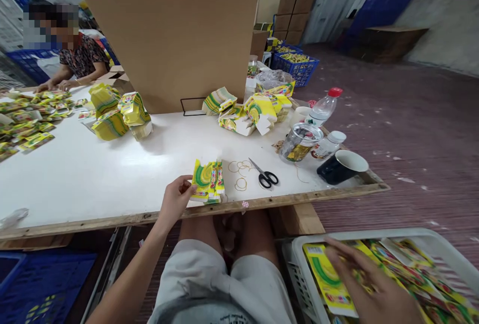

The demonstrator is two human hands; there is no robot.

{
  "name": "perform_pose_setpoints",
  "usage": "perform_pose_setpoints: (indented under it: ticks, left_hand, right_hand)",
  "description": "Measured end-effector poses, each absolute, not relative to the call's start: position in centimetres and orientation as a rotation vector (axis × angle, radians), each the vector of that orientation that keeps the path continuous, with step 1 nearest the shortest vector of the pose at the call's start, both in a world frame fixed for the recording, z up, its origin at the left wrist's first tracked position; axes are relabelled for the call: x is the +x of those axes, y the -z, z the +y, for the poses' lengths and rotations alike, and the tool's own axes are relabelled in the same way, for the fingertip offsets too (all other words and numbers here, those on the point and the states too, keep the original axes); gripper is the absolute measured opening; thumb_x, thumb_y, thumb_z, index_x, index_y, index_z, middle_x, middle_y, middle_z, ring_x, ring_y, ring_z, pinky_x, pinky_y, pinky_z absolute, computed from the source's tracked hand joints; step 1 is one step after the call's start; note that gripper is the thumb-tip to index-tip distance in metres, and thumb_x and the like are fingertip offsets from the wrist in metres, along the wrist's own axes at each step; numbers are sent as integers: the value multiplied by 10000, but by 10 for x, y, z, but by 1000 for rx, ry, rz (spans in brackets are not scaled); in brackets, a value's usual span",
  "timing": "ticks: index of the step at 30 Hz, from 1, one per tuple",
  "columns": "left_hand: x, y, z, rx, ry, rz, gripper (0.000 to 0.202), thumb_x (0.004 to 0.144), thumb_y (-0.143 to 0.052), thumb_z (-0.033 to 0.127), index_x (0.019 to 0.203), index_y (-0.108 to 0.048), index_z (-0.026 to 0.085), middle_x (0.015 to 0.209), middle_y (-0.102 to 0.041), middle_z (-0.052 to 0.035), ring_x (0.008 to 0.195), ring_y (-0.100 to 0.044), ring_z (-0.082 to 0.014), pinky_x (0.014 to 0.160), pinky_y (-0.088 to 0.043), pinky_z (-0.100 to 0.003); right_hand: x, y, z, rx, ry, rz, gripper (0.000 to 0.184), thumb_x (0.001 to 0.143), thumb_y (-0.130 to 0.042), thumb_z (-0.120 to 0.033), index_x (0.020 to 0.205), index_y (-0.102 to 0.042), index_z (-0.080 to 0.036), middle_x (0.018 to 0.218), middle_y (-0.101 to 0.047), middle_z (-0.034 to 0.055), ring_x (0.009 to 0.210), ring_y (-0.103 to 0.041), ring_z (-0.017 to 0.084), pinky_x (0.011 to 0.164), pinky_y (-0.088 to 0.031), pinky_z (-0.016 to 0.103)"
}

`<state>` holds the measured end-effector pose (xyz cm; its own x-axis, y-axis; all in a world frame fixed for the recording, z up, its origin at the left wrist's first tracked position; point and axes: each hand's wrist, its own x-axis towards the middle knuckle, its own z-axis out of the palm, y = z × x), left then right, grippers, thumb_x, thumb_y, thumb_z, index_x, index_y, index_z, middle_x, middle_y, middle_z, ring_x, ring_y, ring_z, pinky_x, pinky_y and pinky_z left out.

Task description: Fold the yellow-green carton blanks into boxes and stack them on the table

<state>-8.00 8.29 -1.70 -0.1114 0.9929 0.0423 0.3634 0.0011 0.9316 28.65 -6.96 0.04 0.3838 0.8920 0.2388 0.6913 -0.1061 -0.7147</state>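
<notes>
My left hand (178, 195) is closed on the left edge of a flat yellow-green carton (202, 178), thumb on top, at the table's front edge. More cartons (218, 179) of the same print lie against its right side. Over the white plastic basket (359, 236) at the lower right is my right hand (368, 284), slightly blurred. Its fingers are stretched and apart, above a large yellow carton (327, 276). Several similar printed packs (411, 269) lie in that basket.
Black-handled scissors (266, 177) and rubber bands (241, 167) lie right of the cartons. A dark mug (339, 168), jar (299, 145) and bottles stand at the right corner. Bundled cartons (258, 109) sit before a cardboard panel (172, 30). A co-worker (82, 55) sits at the far left.
</notes>
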Motion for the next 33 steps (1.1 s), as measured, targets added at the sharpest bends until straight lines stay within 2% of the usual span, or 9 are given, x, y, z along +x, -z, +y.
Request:
perform_pose_setpoints:
  ticks: [2, 4, 6, 8, 13, 19, 25, 29, 33]
  left_hand:
    - [-69, 4, 56, 1440, -1121, 1491, 342, 837, -649, 414, 1046, -662, 144, 731, -640, -9, 676, -632, -176, 649, -524, -287]
    - [-54, -10, 26, 1458, -1059, 1331, 300, 880, -645, 388, 1065, -674, 153, 803, -677, -34, 731, -636, -174, 678, -525, -273]
    - [-41, -20, 1, 1485, -980, 1178, 263, 908, -645, 359, 1072, -701, 160, 850, -704, -52, 755, -634, -169, 700, -515, -257]
    - [-32, -25, -13, 1482, -963, 1139, 240, 921, -647, 337, 1069, -733, 170, 885, -723, -61, 777, -634, -166, 706, -501, -240]
    - [-30, -12, -13, 1215, -848, 969, 319, 880, -703, 427, 1066, -783, 180, 918, -749, -74, 845, -646, -198, 794, -496, -275]
    - [-20, 8, -6, 675, -700, 694, 535, 663, -826, 612, 942, -815, 156, 740, -744, -56, 703, -647, -157, 689, -484, -231]
    - [-9, 7, -5, 691, -834, 659, 440, 765, -804, 502, 1028, -796, 149, 773, -769, -62, 680, -677, -147, 683, -502, -217]
    - [-6, 11, -4, 821, -877, 764, 460, 804, -755, 531, 1037, -788, 135, 783, -784, -76, 730, -716, -210, 721, -545, -291]
    - [-7, 9, 1, 961, -896, 831, 458, 807, -749, 534, 1036, -784, 139, 913, -799, -105, 818, -724, -234, 760, -559, -315]
  right_hand:
    - [229, -2, -48, -1638, -311, -1412, 231, 925, -609, -406, 1051, -742, -266, 992, -786, 68, 847, -719, 247, 695, -555, 330]
    - [182, -5, -31, -1424, -370, -1554, 411, 948, -600, -328, 1353, -592, -261, 1340, -661, 103, 1113, -652, 267, 854, -548, 367]
    - [154, -5, -21, -1290, -474, -1682, 599, 938, -634, -290, 1500, -429, -274, 1462, -561, 102, 1234, -573, 274, 961, -512, 396]
    - [146, -3, -18, -1251, -583, -1711, 648, 919, -671, -264, 1509, -404, -293, 1412, -587, 94, 1116, -613, 247, 922, -529, 367]
    - [152, 2, -24, -1219, -675, -1538, 375, 912, -644, -162, 1260, -584, -289, 1051, -625, 25, 655, -518, 125, 637, -509, 242]
    - [142, -2, -29, -1154, -825, -1406, 259, 925, -625, -167, 1153, -623, -291, 848, -578, -28, 632, -505, 116, 559, -469, 193]
    - [147, 7, -28, -1305, -755, -1227, 426, 901, -679, -312, 1315, -614, -239, 1265, -613, 94, 999, -624, 201, 888, -532, 313]
    - [152, 13, -27, -1315, -1169, -1154, 310, 929, -623, -448, 1034, -723, -174, 950, -755, 86, 866, -706, 231, 766, -584, 306]
    - [154, 12, -26, -1357, -1159, -1160, 333, 900, -656, -463, 1029, -731, -165, 938, -774, 90, 839, -718, 241, 737, -582, 300]
